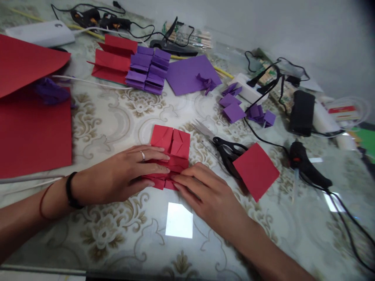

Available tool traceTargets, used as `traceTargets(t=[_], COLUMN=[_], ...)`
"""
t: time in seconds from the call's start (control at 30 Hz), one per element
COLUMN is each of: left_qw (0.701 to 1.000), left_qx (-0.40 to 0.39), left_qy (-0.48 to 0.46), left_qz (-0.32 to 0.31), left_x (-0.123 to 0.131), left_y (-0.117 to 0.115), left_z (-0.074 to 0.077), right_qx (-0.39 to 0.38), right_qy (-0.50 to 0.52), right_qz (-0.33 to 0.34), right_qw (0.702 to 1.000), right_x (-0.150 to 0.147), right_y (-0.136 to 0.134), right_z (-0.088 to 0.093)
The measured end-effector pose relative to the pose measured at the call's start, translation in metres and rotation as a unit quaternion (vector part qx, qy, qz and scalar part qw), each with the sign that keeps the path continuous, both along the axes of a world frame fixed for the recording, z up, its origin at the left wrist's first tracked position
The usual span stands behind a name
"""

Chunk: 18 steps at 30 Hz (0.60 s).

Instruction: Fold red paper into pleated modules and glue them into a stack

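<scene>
A red folded paper lies on the patterned table in front of me, creased into flaps. My left hand rests across its left side with the fingers stretched out. On the lower right edge, the fingers of my right hand are pinched together at a fold; their tips partly hide the paper there. To the right are black-handled scissors, blades pointing up and left. A red paper square overlaps their handle.
Behind are a red folded piece, a purple folded piece, a purple sheet and small purple pieces. Large red sheets lie left. A glue gun with its cord and a power strip are right.
</scene>
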<state>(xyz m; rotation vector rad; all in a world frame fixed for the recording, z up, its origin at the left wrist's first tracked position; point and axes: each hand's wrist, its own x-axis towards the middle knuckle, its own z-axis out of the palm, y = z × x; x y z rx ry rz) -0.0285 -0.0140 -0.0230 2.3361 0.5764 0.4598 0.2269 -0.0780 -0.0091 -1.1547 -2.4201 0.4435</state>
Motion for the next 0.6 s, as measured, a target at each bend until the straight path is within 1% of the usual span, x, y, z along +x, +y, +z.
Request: traceTargets(t=[0.23,0.4,0.6], left_qw=[1.0,0.999,0.999], left_qx=[0.022,0.035,0.042], left_qy=[-0.004,0.021,0.019], left_qz=[0.002,0.004,0.002], left_x=[0.0002,-0.0001,0.0009], left_y=[-0.0001,-0.0007,0.0002], left_z=[0.0012,0.0043,0.0055], right_qx=[-0.004,0.005,-0.014], right_qy=[0.018,0.022,0.03], right_qz=[-0.004,0.0,-0.004], right_qw=[1.0,1.0,0.999], right_x=[-0.0005,-0.0009,-0.0021], right_y=[0.0003,0.0001,-0.0004], right_z=[-0.0008,-0.0029,-0.0033])
